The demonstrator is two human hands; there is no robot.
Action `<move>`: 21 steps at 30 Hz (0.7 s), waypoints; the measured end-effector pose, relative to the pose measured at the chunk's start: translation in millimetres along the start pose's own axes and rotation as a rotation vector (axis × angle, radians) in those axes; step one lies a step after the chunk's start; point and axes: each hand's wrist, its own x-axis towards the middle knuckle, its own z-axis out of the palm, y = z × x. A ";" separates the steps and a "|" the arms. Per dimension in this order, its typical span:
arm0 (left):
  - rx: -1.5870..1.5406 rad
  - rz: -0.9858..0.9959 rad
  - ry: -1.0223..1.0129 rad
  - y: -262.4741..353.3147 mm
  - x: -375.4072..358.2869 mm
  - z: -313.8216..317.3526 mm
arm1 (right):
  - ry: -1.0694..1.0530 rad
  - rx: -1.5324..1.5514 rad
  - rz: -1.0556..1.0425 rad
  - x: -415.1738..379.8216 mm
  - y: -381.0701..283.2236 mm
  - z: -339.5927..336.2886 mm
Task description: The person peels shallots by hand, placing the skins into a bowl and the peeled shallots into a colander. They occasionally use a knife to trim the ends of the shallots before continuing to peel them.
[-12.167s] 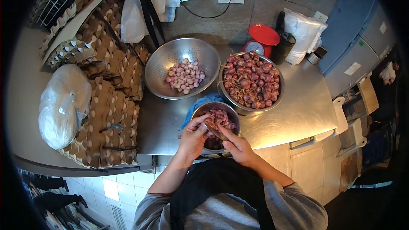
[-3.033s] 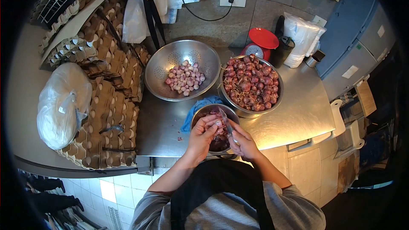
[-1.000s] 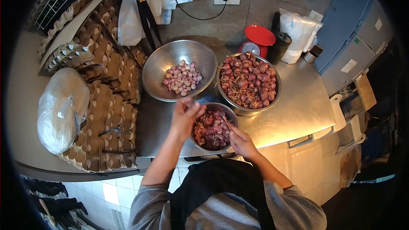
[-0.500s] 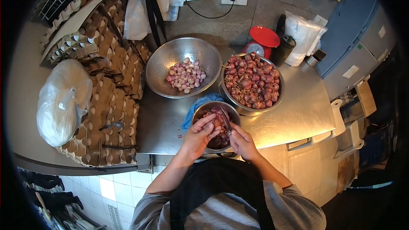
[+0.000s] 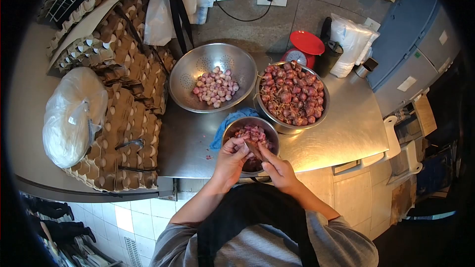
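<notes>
Above the small steel bowl, which holds reddish onion skins, my two hands meet. My left hand is closed, its thumb and fingertips pinching a shallot that is mostly hidden. In my right hand is a small knife, its blade pointing up and left against the left fingertips. Peeled pale-pink shallots lie in a perforated steel colander behind the bowl. Unpeeled red shallots fill a steel pot at the right.
A blue cloth lies beside the small bowl on the steel table. Stacked egg trays and a plastic-wrapped bundle crowd the left. A red scale and plastic bags stand at the back right.
The knife has swung from upright over the bowl to a tilt towards my left fingers. My right hand has turned and come closer to the left, uncovering more skins in the bowl.
</notes>
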 end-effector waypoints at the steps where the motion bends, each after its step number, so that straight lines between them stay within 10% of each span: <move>1: 0.016 0.002 -0.016 -1.4 -1.9 2.1 | 0.006 0.016 0.007 1.2 -0.1 0.2; 21: 0.323 0.043 -0.089 -2.0 -5.7 21.0 | 0.031 0.777 0.173 19.1 6.3 2.9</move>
